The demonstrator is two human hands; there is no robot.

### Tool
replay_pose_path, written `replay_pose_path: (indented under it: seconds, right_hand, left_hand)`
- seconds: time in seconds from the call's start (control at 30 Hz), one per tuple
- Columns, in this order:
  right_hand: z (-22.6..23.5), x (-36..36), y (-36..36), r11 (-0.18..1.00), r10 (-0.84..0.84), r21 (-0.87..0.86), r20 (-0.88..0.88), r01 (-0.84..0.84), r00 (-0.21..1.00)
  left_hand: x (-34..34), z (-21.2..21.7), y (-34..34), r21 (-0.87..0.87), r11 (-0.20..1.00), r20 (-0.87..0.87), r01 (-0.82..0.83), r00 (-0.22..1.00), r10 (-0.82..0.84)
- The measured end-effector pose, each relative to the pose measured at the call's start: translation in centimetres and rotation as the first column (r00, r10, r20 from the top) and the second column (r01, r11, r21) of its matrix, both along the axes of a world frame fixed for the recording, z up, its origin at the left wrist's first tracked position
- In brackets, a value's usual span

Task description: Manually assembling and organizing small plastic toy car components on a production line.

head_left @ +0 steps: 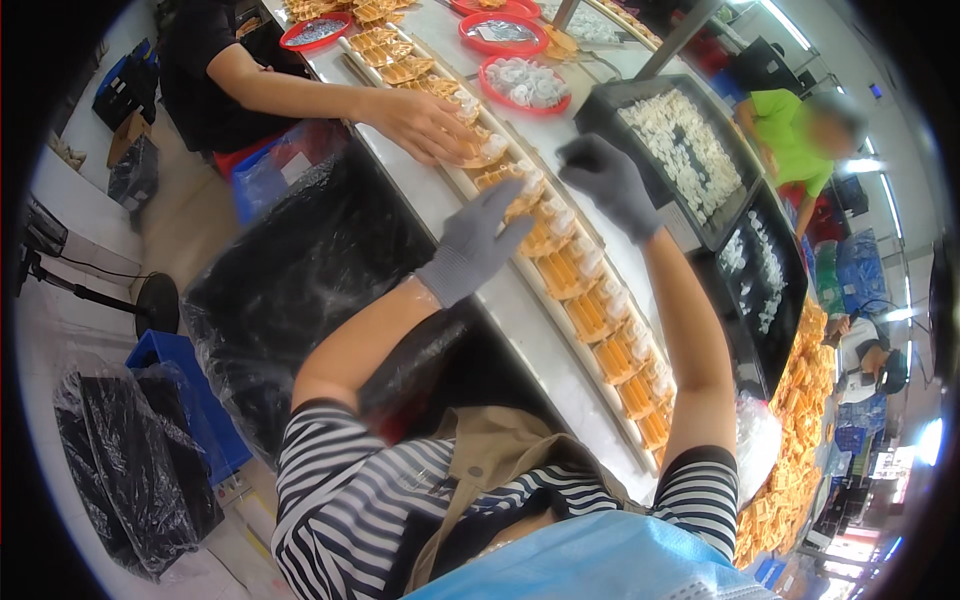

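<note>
On the white bench, orange parts row (590, 310) running lengthwise away, left hand (480, 240) spread flat on it, right hand (610, 180) loosely curled above.

Factory assembly line: workers along a bench (520, 330) of orange parts (600, 320)

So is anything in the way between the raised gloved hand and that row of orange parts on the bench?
Nothing visible. The right hand in its grey glove hangs just above the row of orange plastic parts; the left hand already touches it.
</note>
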State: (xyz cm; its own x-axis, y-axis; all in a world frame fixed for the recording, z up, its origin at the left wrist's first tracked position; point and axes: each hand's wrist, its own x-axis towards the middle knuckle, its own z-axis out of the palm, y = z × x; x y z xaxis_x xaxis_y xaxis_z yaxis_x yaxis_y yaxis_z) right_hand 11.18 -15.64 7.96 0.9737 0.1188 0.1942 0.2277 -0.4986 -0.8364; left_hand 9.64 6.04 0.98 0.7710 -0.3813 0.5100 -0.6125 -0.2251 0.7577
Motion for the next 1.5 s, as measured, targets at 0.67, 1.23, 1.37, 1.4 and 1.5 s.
replay_pose_path:
  seconds: [0.67,1.23,1.37,1.4,1.5]
  right_hand:
    - [-2.5,11.1,5.2,0.918,0.018,-0.391,-0.135,-0.07,0.991]
    - [-3.1,11.9,5.1,0.912,0.004,-0.404,-0.164,-0.071,0.986]
    - [-3.4,12.1,4.7,0.918,-0.014,-0.391,-0.205,-0.069,0.979]
    - [-3.9,12.2,4.2,0.903,-0.1,-0.427,-0.122,0.039,0.987]
    - [-3.6,11.9,4.2,0.892,-0.228,-0.432,-0.173,0.134,0.958]
  left_hand:
    - [6.5,-4.4,2.6,0.296,0.913,0.274,-0.282,0.94,0.201]
    - [6.5,-4.9,2.5,0.219,0.939,0.258,-0.263,0.944,0.205]
    - [6.5,-5.0,2.5,0.221,0.938,0.246,-0.267,0.946,0.211]
    - [6.5,-4.9,2.5,0.222,0.94,0.231,-0.26,0.95,0.208]
    - [6.4,-5.0,2.5,0.206,0.945,0.225,-0.254,0.952,0.207]
